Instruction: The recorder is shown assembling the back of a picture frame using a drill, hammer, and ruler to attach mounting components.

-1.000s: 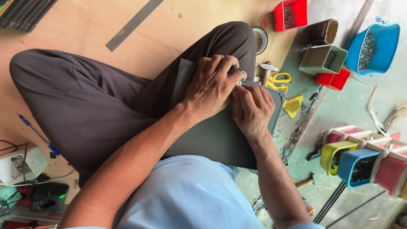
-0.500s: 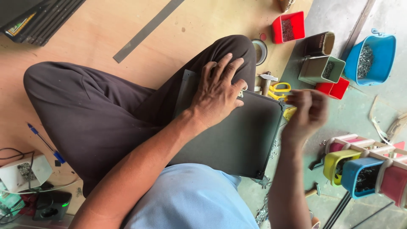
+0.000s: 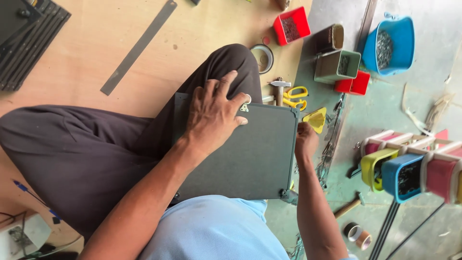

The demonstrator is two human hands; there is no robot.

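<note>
**Dark board held flat across the lap**

While the person sits cross-legged on the plywood floor [image 3: 96, 43], a dark grey rectangular board [image 3: 250, 159] rests on the lap, lying over the dark trousers [image 3: 86, 154] and reaching to the light blue shirt [image 3: 216, 231] at 6 o'clock. The left hand [image 3: 214, 115] lies palm down on the board's upper left part, fingers spread wide and pressing flat, with nothing closed in its grasp. Just off its fingertips, at about 2 o'clock from the hand, a small metal corner piece [image 3: 244, 108] sits on the board. The right hand [image 3: 305, 142] is at the board's right edge, at 3 o'clock from the board's middle; its fingers are curled in narrow, and whether they pinch anything cannot be told.

Just beyond the right hand, at 1 o'clock, lies a small yellow tray [image 3: 316, 119]. At 12 o'clock from the board are a small hammer [image 3: 279, 89] and yellow-handled scissors [image 3: 294, 97], side by side, with a roll of tape [image 3: 263, 58] near the knee. Farther out at 1 o'clock stand a red box of small nails [image 3: 290, 25], a green box [image 3: 337, 66] and a blue tub [image 3: 389, 45] of metal pieces. A long metal ruler [image 3: 138, 47] lies at 11 o'clock. At 3 o'clock a rack of coloured bins [image 3: 409, 171] stands on the green floor.
</note>
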